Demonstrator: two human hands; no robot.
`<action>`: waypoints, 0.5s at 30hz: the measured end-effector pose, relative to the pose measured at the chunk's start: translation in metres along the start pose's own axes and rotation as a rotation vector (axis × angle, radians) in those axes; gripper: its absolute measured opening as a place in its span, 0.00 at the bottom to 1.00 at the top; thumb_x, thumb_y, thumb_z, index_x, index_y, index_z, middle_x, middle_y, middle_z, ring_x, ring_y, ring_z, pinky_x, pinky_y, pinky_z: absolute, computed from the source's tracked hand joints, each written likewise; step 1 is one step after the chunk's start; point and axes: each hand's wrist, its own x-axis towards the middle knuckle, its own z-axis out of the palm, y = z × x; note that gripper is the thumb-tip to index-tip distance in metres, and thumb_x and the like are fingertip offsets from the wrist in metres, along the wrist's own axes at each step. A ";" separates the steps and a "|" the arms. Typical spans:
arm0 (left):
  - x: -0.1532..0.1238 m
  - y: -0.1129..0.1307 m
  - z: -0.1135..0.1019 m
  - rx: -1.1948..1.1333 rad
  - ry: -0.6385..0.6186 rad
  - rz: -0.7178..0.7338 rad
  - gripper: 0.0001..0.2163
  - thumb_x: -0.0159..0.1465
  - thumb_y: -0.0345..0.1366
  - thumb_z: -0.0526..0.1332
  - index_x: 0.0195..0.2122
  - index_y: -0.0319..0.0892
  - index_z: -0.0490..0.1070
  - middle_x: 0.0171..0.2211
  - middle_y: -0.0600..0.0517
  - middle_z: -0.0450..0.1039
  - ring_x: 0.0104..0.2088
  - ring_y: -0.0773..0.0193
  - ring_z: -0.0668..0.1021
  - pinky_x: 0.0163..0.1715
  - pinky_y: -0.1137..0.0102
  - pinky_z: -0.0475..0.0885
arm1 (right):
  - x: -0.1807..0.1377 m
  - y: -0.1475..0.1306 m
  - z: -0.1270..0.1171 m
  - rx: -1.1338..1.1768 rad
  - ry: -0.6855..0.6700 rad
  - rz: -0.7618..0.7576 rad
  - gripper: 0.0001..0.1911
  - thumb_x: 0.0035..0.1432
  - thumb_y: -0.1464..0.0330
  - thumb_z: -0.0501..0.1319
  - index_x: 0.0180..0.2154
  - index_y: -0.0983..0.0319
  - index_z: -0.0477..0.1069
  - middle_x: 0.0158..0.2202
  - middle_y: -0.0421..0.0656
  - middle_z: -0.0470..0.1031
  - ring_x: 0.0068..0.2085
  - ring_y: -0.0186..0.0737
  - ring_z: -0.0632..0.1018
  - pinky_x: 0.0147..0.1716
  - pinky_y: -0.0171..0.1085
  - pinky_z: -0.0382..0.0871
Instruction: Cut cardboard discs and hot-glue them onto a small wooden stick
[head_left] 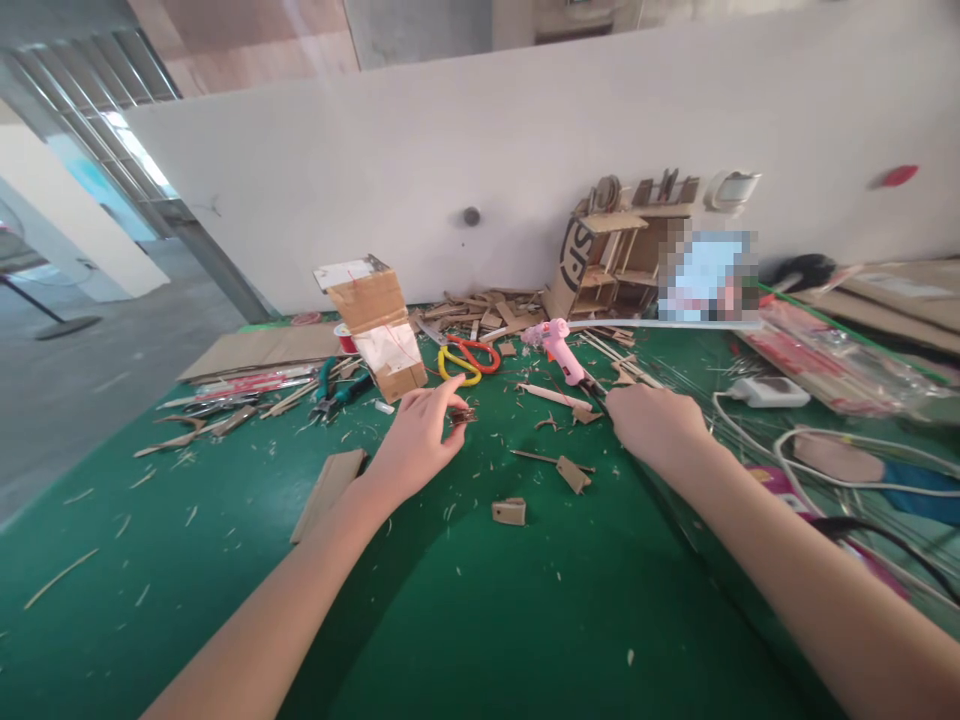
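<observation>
My left hand (424, 432) reaches over the green table, thumb and fingers bent around a small brown piece (465, 414) that is partly hidden. My right hand (654, 426) is closed in a fist just behind a pink hot glue gun (564, 352). A dark, thin length, which looks like the gun's cord (596, 388), runs from the gun's grip into that fist. Between the hands lie a small cardboard piece with a thin stick (573, 474) and a folded cardboard piece with a hole (509, 512). Scissors (469, 362) with yellow and orange handles lie beyond my left fingertips.
A folded cardboard form (379, 330) stands behind my left hand, near green-handled pliers (324, 390). Cardboard scraps (487, 312) line the wall beside a cardboard shelf model (600, 262). On the right are a blurred screen (709, 275), a white adapter (769, 391) and loose cables.
</observation>
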 end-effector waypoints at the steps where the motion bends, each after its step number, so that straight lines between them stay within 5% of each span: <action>1: 0.000 -0.001 0.001 0.013 -0.004 0.008 0.27 0.59 0.27 0.56 0.60 0.44 0.51 0.41 0.51 0.74 0.44 0.59 0.74 0.50 0.59 0.64 | 0.002 0.000 0.002 0.002 -0.007 0.003 0.18 0.52 0.79 0.53 0.43 0.66 0.75 0.43 0.59 0.76 0.43 0.56 0.78 0.34 0.44 0.69; 8: -0.002 -0.015 0.006 0.151 0.017 0.027 0.29 0.61 0.26 0.55 0.63 0.42 0.47 0.43 0.50 0.75 0.44 0.59 0.75 0.52 0.59 0.61 | 0.001 0.008 0.001 0.013 -0.024 0.004 0.14 0.49 0.75 0.56 0.37 0.63 0.76 0.39 0.55 0.78 0.40 0.56 0.78 0.30 0.44 0.69; 15: 0.006 -0.025 0.005 0.467 0.027 0.176 0.23 0.65 0.27 0.48 0.62 0.35 0.52 0.40 0.42 0.75 0.44 0.55 0.75 0.54 0.54 0.57 | -0.061 0.044 -0.014 0.068 0.195 0.014 0.07 0.47 0.71 0.58 0.19 0.59 0.65 0.20 0.48 0.72 0.22 0.48 0.75 0.20 0.39 0.58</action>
